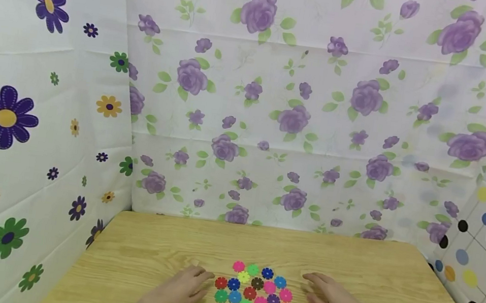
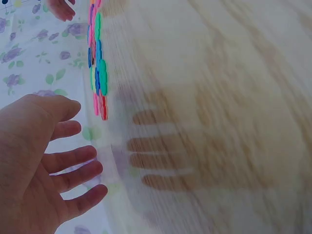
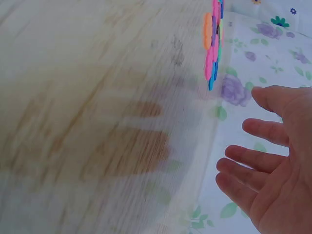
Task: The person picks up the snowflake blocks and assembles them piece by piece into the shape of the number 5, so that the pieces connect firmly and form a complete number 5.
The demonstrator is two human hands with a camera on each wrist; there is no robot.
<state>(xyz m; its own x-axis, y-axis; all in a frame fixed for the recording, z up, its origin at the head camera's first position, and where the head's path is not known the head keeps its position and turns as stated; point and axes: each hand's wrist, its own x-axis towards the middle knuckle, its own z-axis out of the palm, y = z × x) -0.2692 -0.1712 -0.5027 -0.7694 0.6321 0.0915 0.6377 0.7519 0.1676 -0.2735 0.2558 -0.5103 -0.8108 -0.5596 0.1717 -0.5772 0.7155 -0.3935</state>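
- Notched plastic flower discs [image 1: 254, 294]: clustered flat, table [image 1: 156, 252] near centre.
- Left hand [image 1: 181, 289], right hand [image 1: 334, 299]: released, fingers straight, flanking cluster, apart from it.
- Likely light, stiff, slippery; best pinched by rims.

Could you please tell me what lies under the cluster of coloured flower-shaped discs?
The flower-shaped discs lie flat on the wooden table, between the left hand and right hand. Wood grain shows in the gaps; whatever sits directly beneath each disc is covered.

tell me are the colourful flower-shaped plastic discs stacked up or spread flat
Spread flat: the colourful flower-shaped plastic discs lie side by side on the wooden table.
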